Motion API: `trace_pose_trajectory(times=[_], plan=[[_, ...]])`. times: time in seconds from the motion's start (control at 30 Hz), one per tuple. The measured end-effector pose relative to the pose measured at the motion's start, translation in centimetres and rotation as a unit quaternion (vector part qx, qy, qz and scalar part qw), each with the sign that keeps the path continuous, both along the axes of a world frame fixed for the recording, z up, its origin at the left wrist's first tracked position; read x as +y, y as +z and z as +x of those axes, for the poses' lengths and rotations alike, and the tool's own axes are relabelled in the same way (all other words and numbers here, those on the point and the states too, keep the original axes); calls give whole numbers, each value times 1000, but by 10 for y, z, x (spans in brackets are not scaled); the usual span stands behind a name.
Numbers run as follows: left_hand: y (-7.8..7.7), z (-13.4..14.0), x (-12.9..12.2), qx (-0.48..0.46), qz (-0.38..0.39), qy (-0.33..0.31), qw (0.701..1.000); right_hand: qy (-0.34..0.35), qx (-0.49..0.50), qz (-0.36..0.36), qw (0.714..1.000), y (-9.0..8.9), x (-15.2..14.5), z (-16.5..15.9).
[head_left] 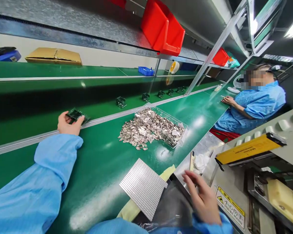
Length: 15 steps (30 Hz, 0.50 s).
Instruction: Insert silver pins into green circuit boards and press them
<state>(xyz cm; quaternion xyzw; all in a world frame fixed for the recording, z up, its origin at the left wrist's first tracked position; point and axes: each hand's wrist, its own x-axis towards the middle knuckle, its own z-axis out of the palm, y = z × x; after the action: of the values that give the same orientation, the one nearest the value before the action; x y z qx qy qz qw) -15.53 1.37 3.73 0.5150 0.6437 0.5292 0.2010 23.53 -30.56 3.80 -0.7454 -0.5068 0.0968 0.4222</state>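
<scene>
At the left, my left hand [70,125] grips a small dark green part [75,114], which looks like a circuit-board assembly, between thumb and fingers. It is over the green conveyor strip, just past the metal rail, and slightly blurred. My right hand [203,200] is at the lower right with its fingers apart and nothing in them, close to the table's edge. Between the hands lies a grey ridged metal plate [144,188], tilted over a pale yellow cloth [169,172]. Farther off, a heap of small silvery metal pieces [136,130] spills from a clear tray [184,133].
Several similar dark assemblies [120,102] stand along the strip behind the rail [104,118]. At the right is a machine with a yellow bar [250,151] and a hand-injury warning label [230,206]. A co-worker in blue [261,100] sits beyond. A red bin [163,29] hangs overhead.
</scene>
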Motion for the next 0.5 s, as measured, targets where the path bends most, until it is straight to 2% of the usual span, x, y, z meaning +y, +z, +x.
trace_pose_trajectory(times=[0.1,0.23,0.37,0.5], plan=[[-5,-13,23,42,-17,25,999,102,-9,-9,995,-3,82,-14],[-13,-21,57,63,-44,46,996,136,-107,-26,985,-18,161,-23],[-26,-26,76,75,-40,24,996,146,-146,-23,978,-32,198,-23],[-36,-36,75,87,11,27,996,144,-199,-20,969,-42,203,-16]])
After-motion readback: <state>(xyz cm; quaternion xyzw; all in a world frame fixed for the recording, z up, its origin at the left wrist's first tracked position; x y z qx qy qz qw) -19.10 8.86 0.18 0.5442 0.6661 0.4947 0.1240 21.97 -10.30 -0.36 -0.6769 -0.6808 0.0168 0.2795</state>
